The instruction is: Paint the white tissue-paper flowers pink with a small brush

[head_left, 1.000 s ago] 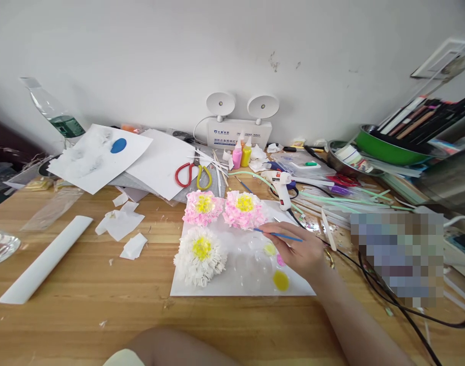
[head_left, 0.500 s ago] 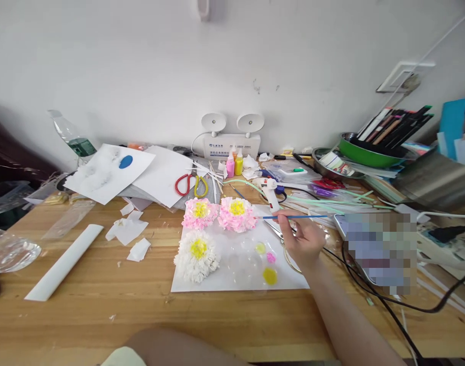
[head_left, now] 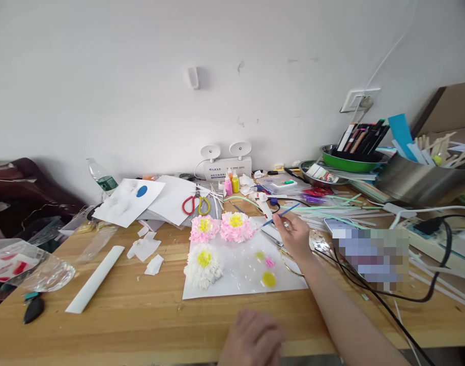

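In my right hand [head_left: 293, 231] a thin blue paintbrush [head_left: 288, 212] is pinched. Its tip points left and down, close to the right edge of a pink-and-white flower [head_left: 244, 235] with a yellow centre. A second pink flower [head_left: 196, 233] stands to its left, and a white flower [head_left: 202, 272] sits in front. All three rest on a white sheet [head_left: 225, 293]. A see-through palette [head_left: 242, 272] there carries yellow paint [head_left: 268, 279] and pink paint [head_left: 269, 262]. Low in the middle, my left hand [head_left: 253, 338] is over the table's front, fingers bent and blurred.
Scissors [head_left: 272, 236] lie under my right hand, with a glue gun [head_left: 262, 204] behind. A phone [head_left: 331, 226] and black cables [head_left: 350, 272] are on the right. Paint bottles [head_left: 235, 184], red-and-yellow-handled pliers [head_left: 189, 205] and paper scraps [head_left: 144, 246] lie behind and left.
My left hand has come up into view at the bottom. The brush has tilted, its tip now lower and slightly away from the pink flower. The camera view has tilted up.
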`<state>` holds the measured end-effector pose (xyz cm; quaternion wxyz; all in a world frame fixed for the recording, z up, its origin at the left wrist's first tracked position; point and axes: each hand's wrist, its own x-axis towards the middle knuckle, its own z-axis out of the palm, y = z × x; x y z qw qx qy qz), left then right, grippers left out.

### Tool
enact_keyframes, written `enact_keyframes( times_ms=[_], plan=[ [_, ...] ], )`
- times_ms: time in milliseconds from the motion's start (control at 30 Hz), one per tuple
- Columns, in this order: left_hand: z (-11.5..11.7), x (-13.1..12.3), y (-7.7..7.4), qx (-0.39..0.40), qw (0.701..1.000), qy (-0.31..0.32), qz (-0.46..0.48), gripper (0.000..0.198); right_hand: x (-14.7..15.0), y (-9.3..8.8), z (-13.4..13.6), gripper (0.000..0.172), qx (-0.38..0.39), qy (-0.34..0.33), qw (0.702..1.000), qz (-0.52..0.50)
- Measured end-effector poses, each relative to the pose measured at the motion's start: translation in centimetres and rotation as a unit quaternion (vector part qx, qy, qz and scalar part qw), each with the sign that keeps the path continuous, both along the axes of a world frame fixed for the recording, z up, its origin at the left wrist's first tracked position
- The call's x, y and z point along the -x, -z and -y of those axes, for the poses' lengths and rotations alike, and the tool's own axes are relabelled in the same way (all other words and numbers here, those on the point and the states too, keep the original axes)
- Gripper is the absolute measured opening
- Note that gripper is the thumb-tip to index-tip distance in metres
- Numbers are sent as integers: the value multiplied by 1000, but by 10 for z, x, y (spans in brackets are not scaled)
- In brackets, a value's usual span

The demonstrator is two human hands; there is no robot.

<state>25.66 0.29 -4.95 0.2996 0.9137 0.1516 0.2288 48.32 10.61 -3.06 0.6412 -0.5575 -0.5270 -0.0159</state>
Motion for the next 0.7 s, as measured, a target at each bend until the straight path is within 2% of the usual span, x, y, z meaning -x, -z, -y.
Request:
enact_keyframes(
  times_ms=[33,100,167,267,400,567,700],
  plan=[
    [-5,1,-4,-53,996,-67,12,27,0,0,0,17,4,-5,1000,-8],
    [-12,0,-12,-134,978,-158,19,31,1,-1,0,17,13,-20,999,-22],
    [-18,-4,-17,-161,968,-194,-3,36,3,-3,2,17,19,-38,998,-35],
    [-26,-9,-14,-148,966,-207,-45,37,7,-6,14,17,20,-56,997,-53],
    [-35,-10,0,-145,967,-205,-44,26,13,-4,50,14,24,-67,991,-110],
    [-38,-8,9,-152,965,-211,-23,15,25,5,98,14,45,-21,981,-189],
    [-39,-8,7,-129,967,-221,-1,15,36,15,105,24,66,-2,975,-213]
  ],
)
